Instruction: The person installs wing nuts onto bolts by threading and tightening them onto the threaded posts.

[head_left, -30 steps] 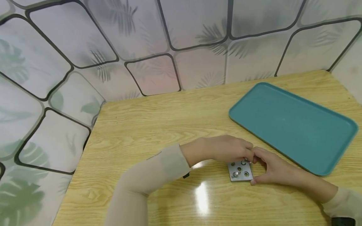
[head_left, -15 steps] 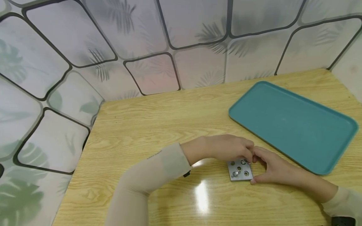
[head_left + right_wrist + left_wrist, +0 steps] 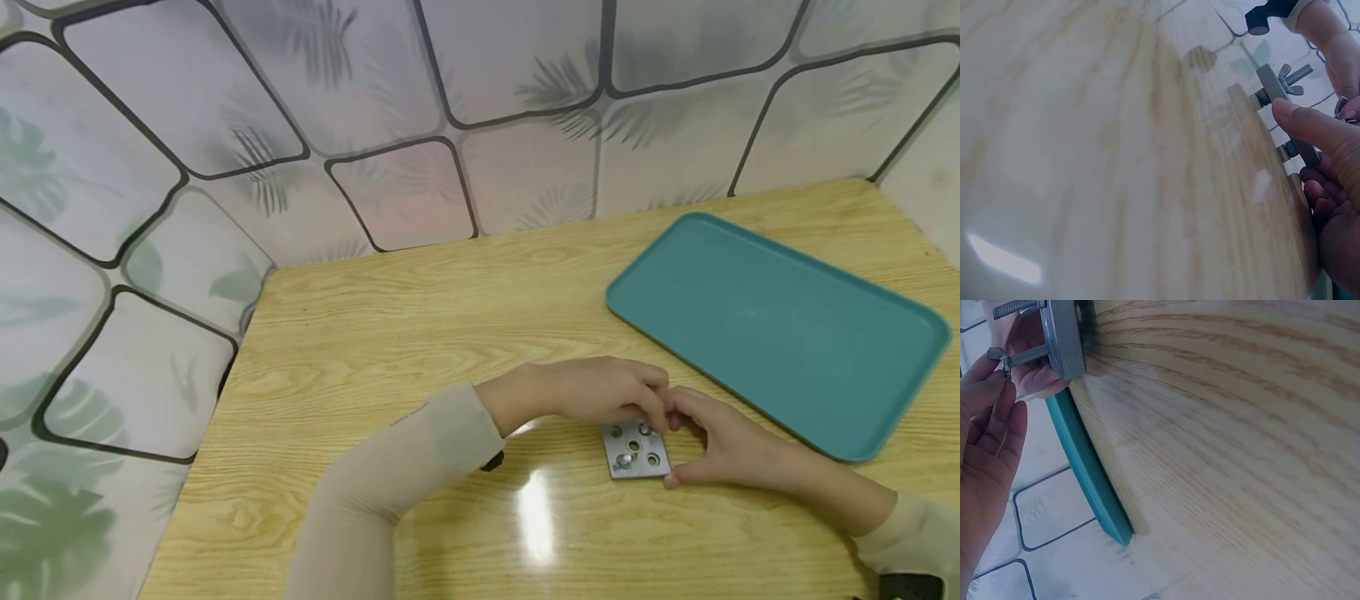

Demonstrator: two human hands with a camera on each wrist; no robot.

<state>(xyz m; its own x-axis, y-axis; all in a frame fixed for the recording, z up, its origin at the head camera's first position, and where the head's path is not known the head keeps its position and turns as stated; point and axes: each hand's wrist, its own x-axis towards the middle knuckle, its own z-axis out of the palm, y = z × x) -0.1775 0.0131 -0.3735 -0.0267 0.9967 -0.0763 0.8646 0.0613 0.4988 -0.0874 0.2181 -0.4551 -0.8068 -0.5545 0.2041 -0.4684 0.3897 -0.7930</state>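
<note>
A square metal plate point(image 3: 619, 450) with several holes lies on the table, raised on bolt heads point(image 3: 1285, 152). Threaded bolts stand up through it. One bolt near its front left corner carries a wing nut point(image 3: 1289, 81). At the far right corner my left hand point(image 3: 600, 390) pinches another wing nut point(image 3: 1000, 357) at the tip of a bolt point(image 3: 1030, 355), with a stretch of bare thread between nut and plate. My right hand point(image 3: 731, 446) holds the plate's right side, thumb at the near corner and fingers at the far one. In the head view, my left fingers cover the pinched nut.
A teal tray point(image 3: 780, 333) lies behind and to the right of the hands, close to the right forearm. The wood-grain table point(image 3: 420, 325) extends left and back to a wall covering point(image 3: 525, 175) with leaf prints.
The left hand's fingers shift slightly to the left and change their bend at the wing nut. The right hand and the plate stay in place.
</note>
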